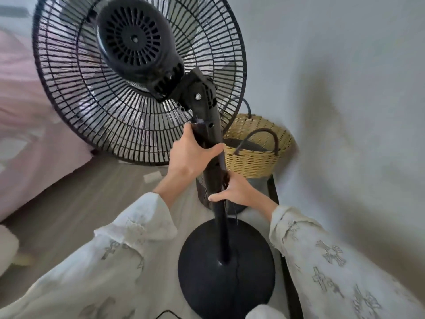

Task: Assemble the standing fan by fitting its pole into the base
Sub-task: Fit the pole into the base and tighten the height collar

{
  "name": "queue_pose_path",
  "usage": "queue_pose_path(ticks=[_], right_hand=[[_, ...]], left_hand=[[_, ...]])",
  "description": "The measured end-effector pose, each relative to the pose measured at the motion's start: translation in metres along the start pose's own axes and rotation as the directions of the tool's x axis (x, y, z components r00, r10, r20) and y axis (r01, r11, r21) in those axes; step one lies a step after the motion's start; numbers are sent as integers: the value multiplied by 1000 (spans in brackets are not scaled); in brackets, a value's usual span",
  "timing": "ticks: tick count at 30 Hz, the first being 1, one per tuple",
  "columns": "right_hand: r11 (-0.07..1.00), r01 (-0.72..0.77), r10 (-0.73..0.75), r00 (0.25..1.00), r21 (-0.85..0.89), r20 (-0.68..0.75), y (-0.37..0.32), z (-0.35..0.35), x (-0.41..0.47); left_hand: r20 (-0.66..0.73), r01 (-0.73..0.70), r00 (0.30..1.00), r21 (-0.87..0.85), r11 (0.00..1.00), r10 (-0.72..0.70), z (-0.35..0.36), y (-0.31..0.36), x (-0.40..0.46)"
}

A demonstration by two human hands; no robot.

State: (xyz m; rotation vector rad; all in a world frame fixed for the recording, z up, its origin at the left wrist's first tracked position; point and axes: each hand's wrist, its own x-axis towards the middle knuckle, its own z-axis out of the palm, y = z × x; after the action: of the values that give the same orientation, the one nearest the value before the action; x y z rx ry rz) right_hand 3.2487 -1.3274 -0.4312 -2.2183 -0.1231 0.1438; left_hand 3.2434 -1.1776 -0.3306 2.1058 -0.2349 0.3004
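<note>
The black fan pole (222, 229) stands upright with its lower end in the socket at the middle of the round black base (202, 279) on the floor. Above it sit the motor housing (135, 40) and the big wire grille (96, 107), tilted toward the upper left. My left hand (190, 153) is wrapped around the thick upper column just below the neck joint. My right hand (234, 189) grips the pole lower down, thumb across its front. A thin cord runs down beside the pole.
A woven yellow basket (255, 162) with dark handles sits right behind the pole against the grey wall. A dark mesh bin (203, 192) stands under it. A pink bed cover (27, 125) fills the left side. A black frame edge (287, 272) runs along the right of the base.
</note>
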Motion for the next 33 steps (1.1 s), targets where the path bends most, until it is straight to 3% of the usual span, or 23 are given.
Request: queue_pose_path(ticks=[7, 15, 23, 30, 33], right_hand=[[989, -120, 116, 992, 81, 53, 47, -30, -15], [980, -110, 109, 994, 165, 20, 67, -43, -18], [982, -117, 121, 992, 149, -17, 63, -24, -17], [987, -126, 132, 990, 104, -58, 65, -24, -16], [981, -117, 144, 974, 156, -173, 63, -11, -20]], left_hand=[[100, -18, 995, 153, 988, 2, 57, 31, -11], [52, -77, 996, 225, 971, 67, 92, 45, -9], [-31, -43, 998, 163, 986, 48, 76, 20, -12], [155, -58, 985, -90, 994, 71, 75, 1, -13], [209, -62, 974, -136, 989, 90, 72, -5, -1]])
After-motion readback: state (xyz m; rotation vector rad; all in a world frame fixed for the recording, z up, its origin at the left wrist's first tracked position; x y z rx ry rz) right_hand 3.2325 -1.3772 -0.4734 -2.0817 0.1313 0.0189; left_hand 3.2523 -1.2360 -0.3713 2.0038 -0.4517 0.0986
